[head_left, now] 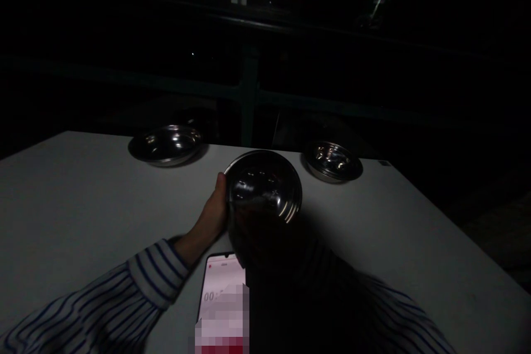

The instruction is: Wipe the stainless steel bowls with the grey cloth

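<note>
The scene is very dark. My left hand, in a blue-striped white sleeve, grips the left rim of a steel bowl that is tilted up off the white table, its inside facing me. My right arm comes in from the lower right in the same striped sleeve. My right hand is lost in the shadow under the bowl, so its fingers do not show.
Two more steel bowls rest at the table's far edge, one at the left and one at the right. A phone with a lit screen lies near me. Dark railing stands beyond the table.
</note>
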Motion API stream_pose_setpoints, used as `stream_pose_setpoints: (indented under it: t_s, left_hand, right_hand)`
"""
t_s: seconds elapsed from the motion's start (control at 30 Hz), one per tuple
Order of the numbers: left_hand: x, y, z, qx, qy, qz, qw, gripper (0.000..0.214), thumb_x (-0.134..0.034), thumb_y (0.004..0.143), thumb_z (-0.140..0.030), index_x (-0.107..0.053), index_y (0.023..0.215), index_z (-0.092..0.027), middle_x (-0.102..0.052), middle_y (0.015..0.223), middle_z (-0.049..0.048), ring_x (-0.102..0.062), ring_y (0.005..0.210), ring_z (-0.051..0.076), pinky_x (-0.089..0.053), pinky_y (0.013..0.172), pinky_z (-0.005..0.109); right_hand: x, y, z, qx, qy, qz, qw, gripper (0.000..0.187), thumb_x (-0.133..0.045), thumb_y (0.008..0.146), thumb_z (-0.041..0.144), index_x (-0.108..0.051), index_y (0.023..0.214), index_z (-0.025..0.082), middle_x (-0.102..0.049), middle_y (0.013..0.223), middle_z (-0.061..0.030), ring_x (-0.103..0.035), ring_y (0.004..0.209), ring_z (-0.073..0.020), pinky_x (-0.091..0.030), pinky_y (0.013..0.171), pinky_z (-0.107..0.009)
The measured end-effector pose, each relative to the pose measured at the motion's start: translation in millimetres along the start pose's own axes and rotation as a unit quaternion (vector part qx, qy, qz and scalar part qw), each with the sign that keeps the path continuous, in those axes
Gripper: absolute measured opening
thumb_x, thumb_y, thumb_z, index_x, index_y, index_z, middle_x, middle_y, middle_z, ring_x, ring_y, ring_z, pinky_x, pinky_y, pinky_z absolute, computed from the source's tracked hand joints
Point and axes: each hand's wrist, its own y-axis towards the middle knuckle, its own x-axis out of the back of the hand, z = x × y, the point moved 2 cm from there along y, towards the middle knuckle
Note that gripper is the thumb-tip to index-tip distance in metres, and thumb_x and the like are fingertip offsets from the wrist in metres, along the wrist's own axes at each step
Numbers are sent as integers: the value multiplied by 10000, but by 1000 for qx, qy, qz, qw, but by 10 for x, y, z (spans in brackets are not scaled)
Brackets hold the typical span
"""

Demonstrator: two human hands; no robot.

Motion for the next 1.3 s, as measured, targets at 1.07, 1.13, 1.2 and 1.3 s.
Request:
stream_pose_setpoints:
  t_s: [1.07,1.13,1.2,1.3]
  left_hand:
    - [27,44,30,-31,-4,65,997,587,-382,766,-654,-674,949,-180,-718,909,85,-599,1022,252,-407,954,376]
    - [21,45,5,-20,-5,62,998,569,-389,773,-640,-671,957,-181,-719,903,86,-606,1009,253,-413,946,378]
    - [13,48,-14,-17,-8,59,998,562,-393,777,-631,-664,976,-181,-718,909,88,-608,1005,254,-415,942,386]
    - [0,53,-23,-36,-2,67,997,575,-386,775,-639,-667,975,-179,-714,928,94,-601,1017,256,-403,953,386]
  right_hand:
    - [48,-20,-42,19,37,51,998,392,-336,909,266,-469,1253,134,-567,1215,-97,-504,1118,-223,-419,925,-388]
    - [150,-93,-112,4,26,71,997,351,-410,877,253,-531,1197,177,-617,1138,-82,-532,1078,-239,-412,912,-420]
    - [254,-128,-171,-18,17,113,993,286,-485,835,246,-610,1086,193,-664,1020,-78,-567,1011,-247,-424,872,-424]
    - [339,-66,-136,-13,19,153,988,235,-482,838,233,-643,992,160,-670,972,-96,-574,989,-233,-425,863,-392]
